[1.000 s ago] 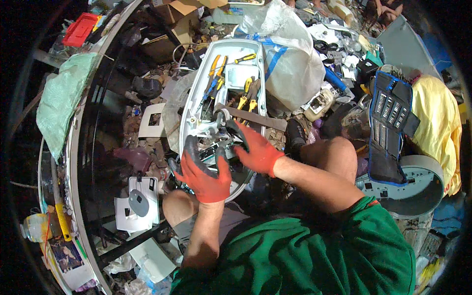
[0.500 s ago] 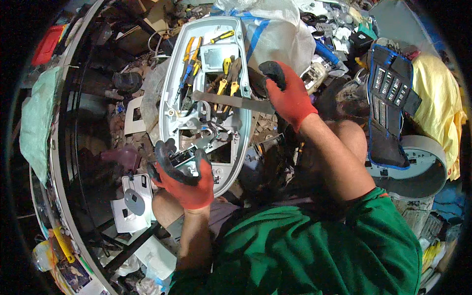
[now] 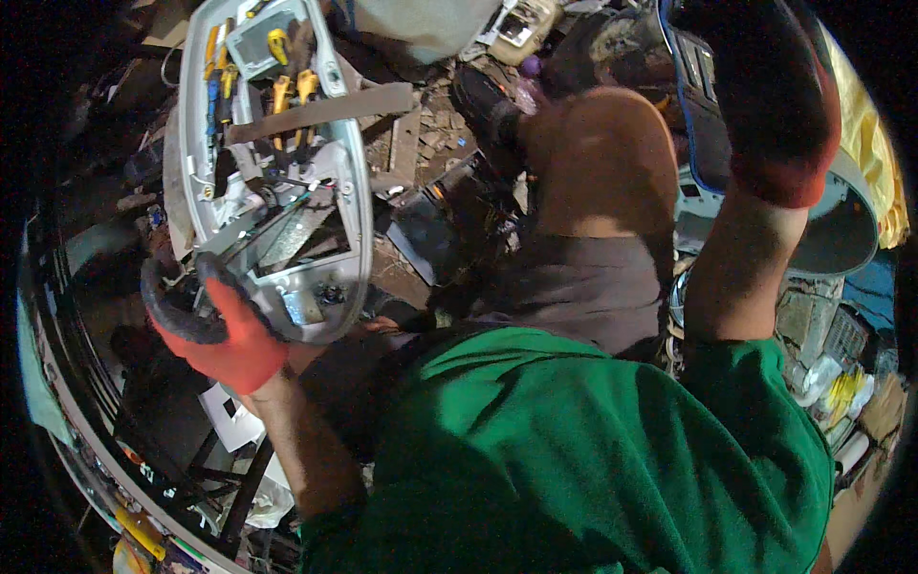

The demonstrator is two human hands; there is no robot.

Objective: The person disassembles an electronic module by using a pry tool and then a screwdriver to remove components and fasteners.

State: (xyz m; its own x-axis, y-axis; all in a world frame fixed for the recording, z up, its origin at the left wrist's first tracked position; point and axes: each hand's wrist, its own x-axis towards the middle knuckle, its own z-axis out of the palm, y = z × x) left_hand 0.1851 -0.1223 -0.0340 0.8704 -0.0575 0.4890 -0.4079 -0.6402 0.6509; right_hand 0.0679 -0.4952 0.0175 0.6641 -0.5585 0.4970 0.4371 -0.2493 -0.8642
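- Held left hand loosely cupped with a gap showing, at the near left edge of the grey plastic shell; could not tell whether touching.
- Had right hand up at far right; could not tell if clenched or grasping.
- Saw flat strip across the shell, yellow-handled screwdrivers there too.
- Noticed dark pouch left of right hand.

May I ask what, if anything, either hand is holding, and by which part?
That cannot be told: the red-gloved left hand is near the long grey plastic housing; the right hand is shadowed.
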